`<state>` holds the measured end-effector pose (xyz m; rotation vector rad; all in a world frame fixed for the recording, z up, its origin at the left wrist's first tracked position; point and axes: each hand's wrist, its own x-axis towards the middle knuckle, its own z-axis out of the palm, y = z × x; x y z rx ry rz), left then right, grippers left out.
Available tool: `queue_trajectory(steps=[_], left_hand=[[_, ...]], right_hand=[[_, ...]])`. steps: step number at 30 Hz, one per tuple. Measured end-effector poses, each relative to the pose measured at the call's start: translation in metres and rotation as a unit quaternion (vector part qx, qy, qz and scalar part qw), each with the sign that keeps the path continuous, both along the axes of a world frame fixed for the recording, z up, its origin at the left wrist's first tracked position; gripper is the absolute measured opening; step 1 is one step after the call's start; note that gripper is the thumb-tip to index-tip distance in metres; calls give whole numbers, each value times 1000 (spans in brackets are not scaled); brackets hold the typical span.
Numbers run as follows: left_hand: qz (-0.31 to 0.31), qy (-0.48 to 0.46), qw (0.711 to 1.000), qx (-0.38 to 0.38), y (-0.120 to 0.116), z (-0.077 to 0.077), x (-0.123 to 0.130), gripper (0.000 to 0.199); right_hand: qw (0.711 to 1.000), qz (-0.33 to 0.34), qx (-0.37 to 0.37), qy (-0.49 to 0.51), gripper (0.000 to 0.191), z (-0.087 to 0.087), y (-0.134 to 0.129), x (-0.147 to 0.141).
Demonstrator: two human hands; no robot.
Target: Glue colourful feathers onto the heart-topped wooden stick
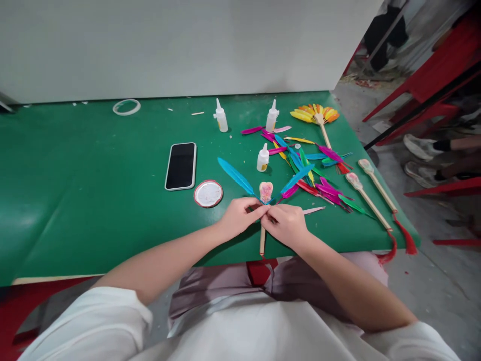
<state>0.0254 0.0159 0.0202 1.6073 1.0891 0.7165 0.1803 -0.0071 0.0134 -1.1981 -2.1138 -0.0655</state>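
Observation:
A wooden fan stick [262,241] with a pink-painted, rounded head [265,189] lies near the table's front edge. Both hands meet over the stick just below that head. My left hand [241,219] is closed in a pinch beside a blue feather [236,176] that slants up to the left. Opposite it, my right hand [288,224] pinches at the lower end of a second blue feather [298,179], which points up to the right. The fingertips cover the quill ends, so I cannot tell exactly how they touch the stick. A slim pale pointed tool [314,209] shows beside my right hand.
Loose coloured feathers [300,160], glue bottles [263,158] and a yellow-orange feather fan [319,118] lie beyond. Two tasselled sticks [370,203] rest at right. Left are a phone [181,166], a round lid [208,193] and a tape roll [127,107]. A white panel [169,50] borders the back.

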Motion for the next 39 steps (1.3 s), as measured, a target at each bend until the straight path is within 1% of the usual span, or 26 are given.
queue_trajectory(steps=[2,4,5,7,8,10,12,13,14,16,19,21,25,30,35,39], left_hand=[[14,-44,997,-59,1,-1,4,34],[25,-78,992,-95,2,-2,3,36],[31,-88,990,-105,3,-2,2,37],[38,-101,988,-114,3,-2,0,39],[39,-103,987,-117,3,-2,-1,40],[34,-99,987,-124,3,-2,-3,40],[22,-89,987,-129,2,-3,-4,40],[15,-81,988,-127,2,-3,-4,40],[7,-71,990,-121,2,-4,-4,39],[-17,-48,994,-97,1,-5,-5,37],[-58,-33,997,-49,0,-7,-6,33],[-68,-34,997,-29,0,-8,-6,32],[-58,-23,998,-27,-1,-10,-6,31],[-60,-29,998,-8,-1,-9,-5,27],[-55,-29,998,-12,-2,-8,-4,27],[-57,-30,998,-17,-2,-10,-5,27]], right_hand=[[998,24,-43,28,31,1,-1,2],[988,45,-123,79,32,5,-1,5],[977,45,-174,115,33,8,-1,7],[939,26,-278,202,33,11,0,10],[913,15,-322,252,33,12,1,11],[855,3,-386,345,31,11,4,13],[804,10,-427,414,30,9,7,14],[783,15,-441,439,30,8,8,13],[767,21,-450,456,30,8,8,13],[750,30,-461,474,30,8,9,12],[745,28,-465,477,31,10,8,9],[748,23,-465,472,33,12,8,8],[756,25,-463,462,33,12,7,8],[762,45,-461,453,28,7,6,10],[765,53,-464,443,25,3,6,11],[764,58,-465,443,23,3,6,10]])
